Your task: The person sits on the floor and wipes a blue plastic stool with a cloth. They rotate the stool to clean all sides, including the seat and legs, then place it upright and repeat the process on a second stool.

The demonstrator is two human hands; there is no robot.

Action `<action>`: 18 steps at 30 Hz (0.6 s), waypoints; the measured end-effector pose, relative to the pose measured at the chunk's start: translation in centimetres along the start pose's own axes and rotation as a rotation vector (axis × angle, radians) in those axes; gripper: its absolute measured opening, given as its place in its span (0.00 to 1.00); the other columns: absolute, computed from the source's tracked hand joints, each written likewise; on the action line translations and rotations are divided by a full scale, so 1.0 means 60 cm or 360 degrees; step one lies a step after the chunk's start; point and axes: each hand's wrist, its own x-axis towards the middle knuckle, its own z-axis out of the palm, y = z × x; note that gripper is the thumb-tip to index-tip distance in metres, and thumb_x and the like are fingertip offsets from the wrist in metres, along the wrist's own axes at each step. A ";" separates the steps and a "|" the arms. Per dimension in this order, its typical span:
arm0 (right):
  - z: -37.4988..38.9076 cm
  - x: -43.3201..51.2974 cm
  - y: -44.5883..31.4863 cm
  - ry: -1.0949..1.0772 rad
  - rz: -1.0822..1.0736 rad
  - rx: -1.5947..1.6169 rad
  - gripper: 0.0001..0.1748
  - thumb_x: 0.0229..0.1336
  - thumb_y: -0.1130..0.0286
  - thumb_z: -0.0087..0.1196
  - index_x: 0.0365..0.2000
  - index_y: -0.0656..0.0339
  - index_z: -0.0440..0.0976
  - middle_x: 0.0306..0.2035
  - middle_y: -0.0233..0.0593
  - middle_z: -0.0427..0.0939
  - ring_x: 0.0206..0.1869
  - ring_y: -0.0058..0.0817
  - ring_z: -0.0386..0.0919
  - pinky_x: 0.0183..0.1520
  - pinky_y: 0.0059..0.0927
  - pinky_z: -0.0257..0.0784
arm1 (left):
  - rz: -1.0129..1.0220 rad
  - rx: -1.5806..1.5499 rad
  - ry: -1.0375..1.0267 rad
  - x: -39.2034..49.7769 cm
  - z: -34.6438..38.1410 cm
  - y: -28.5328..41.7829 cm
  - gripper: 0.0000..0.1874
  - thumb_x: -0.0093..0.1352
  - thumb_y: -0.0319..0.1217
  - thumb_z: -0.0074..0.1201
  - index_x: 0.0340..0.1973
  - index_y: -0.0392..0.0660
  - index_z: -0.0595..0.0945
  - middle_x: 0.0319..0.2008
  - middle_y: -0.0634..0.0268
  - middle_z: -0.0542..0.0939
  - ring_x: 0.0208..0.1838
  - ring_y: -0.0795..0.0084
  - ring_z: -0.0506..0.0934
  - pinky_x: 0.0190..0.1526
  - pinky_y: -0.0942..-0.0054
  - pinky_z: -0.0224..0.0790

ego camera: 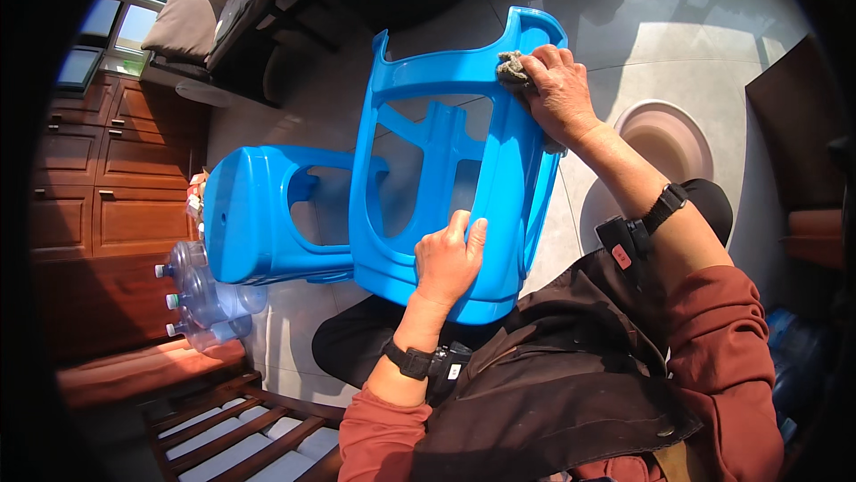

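A blue plastic stool (422, 74) lies tipped on its side before me, its seat end towards my lap and its feet pointing away. My left hand (449, 256) grips the stool's frame at the edge of the side opening, near the seat end. In my right hand (560, 91) is a bunched grey cloth (513, 71), pressed against the stool's leg near its far end. A second blue plastic stool (244, 214) lies on its side to the left, partly hidden behind the first.
A pale basin (695, 134) stands on the tiled floor at right. Several clear water bottles (214, 295) lie at left by brown wooden cabinets (144, 161). A slatted wooden piece (247, 438) is at lower left, and a cushioned chair (184, 27) at upper left.
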 end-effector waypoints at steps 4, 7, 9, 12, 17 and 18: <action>-0.035 -0.121 -0.070 -0.0178 -0.0255 0.0255 0.24 0.40 0.68 0.64 0.42 0.56 0.72 0.44 0.34 0.71 0.47 0.35 0.67 0.46 0.37 0.59 | 0.0060 0.0080 0.0016 0.014 0.025 0.023 0.14 0.70 0.41 0.48 0.32 0.44 0.74 0.17 0.52 0.77 0.22 0.49 0.77 0.22 0.53 0.66; -0.064 -0.190 -0.099 -0.0367 -0.0377 0.0311 0.25 0.36 0.71 0.62 0.41 0.58 0.72 0.43 0.37 0.71 0.44 0.35 0.68 0.45 0.36 0.58 | 0.0127 0.0117 -0.0205 0.007 0.043 0.042 0.11 0.68 0.39 0.49 0.35 0.44 0.76 0.19 0.53 0.78 0.23 0.49 0.77 0.25 0.52 0.69; -0.071 -0.188 -0.072 -0.0372 -0.0426 0.0397 0.27 0.31 0.71 0.64 0.40 0.58 0.72 0.42 0.38 0.72 0.43 0.36 0.69 0.43 0.37 0.60 | 0.0180 0.0096 -0.0121 0.000 0.052 0.055 0.12 0.68 0.39 0.50 0.35 0.43 0.76 0.18 0.55 0.78 0.22 0.52 0.78 0.23 0.56 0.69; -0.060 -0.145 0.005 -0.0142 -0.0292 0.0191 0.26 0.35 0.72 0.64 0.41 0.58 0.70 0.43 0.39 0.71 0.44 0.41 0.69 0.44 0.39 0.61 | 0.0204 0.0099 -0.0057 -0.010 0.063 0.073 0.13 0.68 0.41 0.50 0.35 0.43 0.75 0.18 0.57 0.78 0.21 0.56 0.78 0.21 0.61 0.69; -0.074 -0.095 0.096 -0.0097 0.0053 0.0479 0.21 0.45 0.78 0.59 0.43 0.59 0.70 0.40 0.45 0.71 0.45 0.47 0.69 0.48 0.42 0.67 | 0.0249 0.0113 -0.0089 -0.013 0.060 0.081 0.13 0.68 0.42 0.51 0.36 0.44 0.75 0.17 0.57 0.78 0.21 0.57 0.79 0.21 0.61 0.69; -0.078 -0.089 0.099 0.0184 -0.0110 0.0450 0.21 0.46 0.79 0.58 0.44 0.60 0.71 0.40 0.46 0.71 0.45 0.46 0.70 0.48 0.42 0.68 | 0.0244 0.0112 -0.0101 -0.012 0.058 0.078 0.13 0.68 0.42 0.51 0.36 0.44 0.75 0.17 0.57 0.78 0.21 0.57 0.79 0.21 0.61 0.69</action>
